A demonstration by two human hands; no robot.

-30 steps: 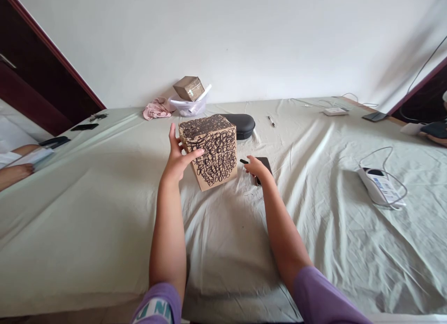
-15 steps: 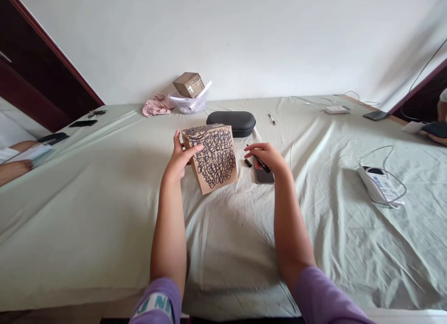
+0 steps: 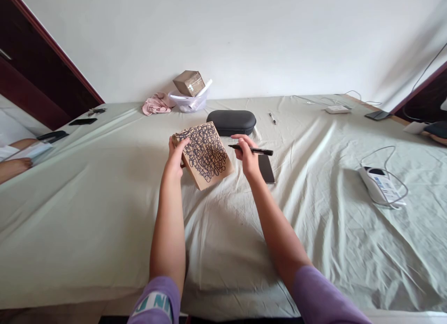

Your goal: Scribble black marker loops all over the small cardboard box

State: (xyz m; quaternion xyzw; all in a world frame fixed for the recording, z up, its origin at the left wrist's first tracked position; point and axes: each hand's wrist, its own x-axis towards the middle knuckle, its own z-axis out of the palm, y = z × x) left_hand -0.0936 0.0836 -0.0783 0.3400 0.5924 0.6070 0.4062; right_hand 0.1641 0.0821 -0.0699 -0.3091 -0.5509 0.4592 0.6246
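Observation:
My left hand [image 3: 177, 156] grips the left side of a cardboard box [image 3: 206, 154], its thumb on the face turned toward me. Black looping scribbles cover most of that face, and the box is tilted. In my right hand [image 3: 247, 156] is a black marker [image 3: 260, 151], uncapped, its tip pointing left, just short of the box's right edge. A dark phone [image 3: 266, 169] lies on the cloth beside my right wrist. Behind the box sits a black hard case [image 3: 232, 122].
A pale green cloth [image 3: 104, 198] covers the surface. At the back stand a plastic basin [image 3: 188, 104] with another box [image 3: 189, 83] and a pink cloth [image 3: 156, 104]. A pen [image 3: 272, 118] lies beyond, and a power strip [image 3: 382, 186] with a cable lies right. Another person's hand [image 3: 17, 165] shows at left.
My right hand has moved left toward the box and turned the marker so its tip points at it. My left hand has shifted the box slightly left and tilted its scribbled face further upward.

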